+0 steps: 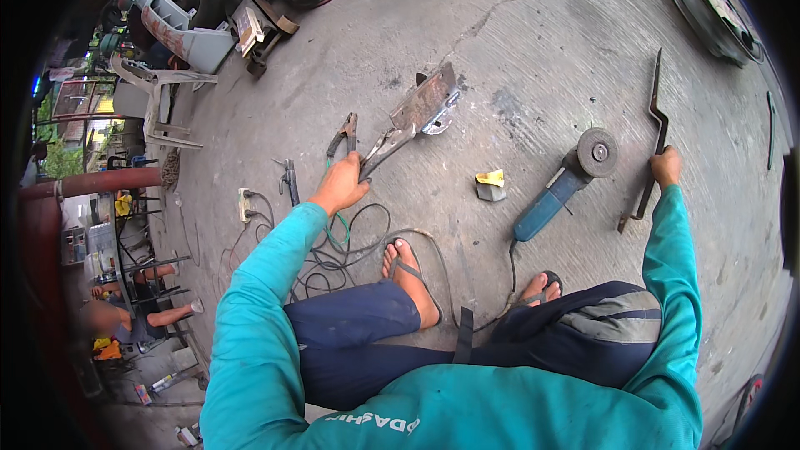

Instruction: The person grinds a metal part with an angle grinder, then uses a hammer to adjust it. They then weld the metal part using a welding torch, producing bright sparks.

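Observation:
My left hand (340,186) is closed around the handles of a pair of pliers (387,148). Their jaws meet a rusty angled metal piece (423,102) with a shiny rounded part on its lower side. Beside that hand is a worn spring clamp (350,128). In my right hand (666,167) is a long dark metal bar (657,100), bent into a step near its middle. A blue angle grinder (552,200) with a round disc lies on the concrete between my hands. Left of it sits a small grey block (492,192) with a yellow piece on top.
Tangled cables (333,262) lie near my left foot, by a socket strip (244,205) and a black-handled holder (289,182). Wheel rims (715,8) stand at the far right. A plastic chair (154,100) is on the left. Another person's leg (171,315) shows at lower left.

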Available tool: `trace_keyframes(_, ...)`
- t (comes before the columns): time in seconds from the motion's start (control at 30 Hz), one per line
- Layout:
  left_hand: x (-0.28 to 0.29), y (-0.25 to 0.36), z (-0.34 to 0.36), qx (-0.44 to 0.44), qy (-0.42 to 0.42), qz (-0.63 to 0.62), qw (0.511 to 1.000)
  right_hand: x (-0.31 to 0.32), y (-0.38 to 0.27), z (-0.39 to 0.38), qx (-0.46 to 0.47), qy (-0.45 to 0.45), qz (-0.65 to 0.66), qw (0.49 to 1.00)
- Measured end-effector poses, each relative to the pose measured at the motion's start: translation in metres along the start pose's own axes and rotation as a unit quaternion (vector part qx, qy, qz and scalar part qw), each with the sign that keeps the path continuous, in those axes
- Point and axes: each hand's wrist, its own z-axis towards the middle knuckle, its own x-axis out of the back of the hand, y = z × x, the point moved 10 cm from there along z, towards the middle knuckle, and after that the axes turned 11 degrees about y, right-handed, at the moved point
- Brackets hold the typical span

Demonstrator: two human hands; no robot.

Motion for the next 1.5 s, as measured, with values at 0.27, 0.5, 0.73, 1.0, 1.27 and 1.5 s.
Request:
trace_keyframes(0.27,0.03,0.041,-0.013,0.001,0.048,-0.097,0.994,-0.001,0.016,-0.061,-0.188,-0.167,0.331,0.91)
trace_keyframes(0.5,-0.056,0.087,-0.023,0.023,-0.093,-0.108,0.99,0.121,-0.041,-0.117,-0.149,-0.147,0.526,0.825)
trace_keyframes(0.73,-0.136,0.106,-0.024,0.09,-0.07,-0.171,0.979,0.299,-0.128,-0.139,0.128,-0.2,0.761,0.604)
trace_keyframes(1.0,-0.124,0.13,-0.014,-0.008,-0.119,-0.125,0.985,0.306,-0.104,-0.061,-0.035,-0.033,0.289,0.956)
trace_keyframes(1.27,0.071,0.101,-0.018,-0.063,-0.197,-0.206,0.957,0.263,-0.05,0.077,-0.09,0.107,0.242,0.96)
trace_keyframes(1.5,0.262,0.225,-0.095,-0.365,-0.066,-0.154,0.916,0.285,0.02,0.04,-0.247,0.399,0.318,0.824)
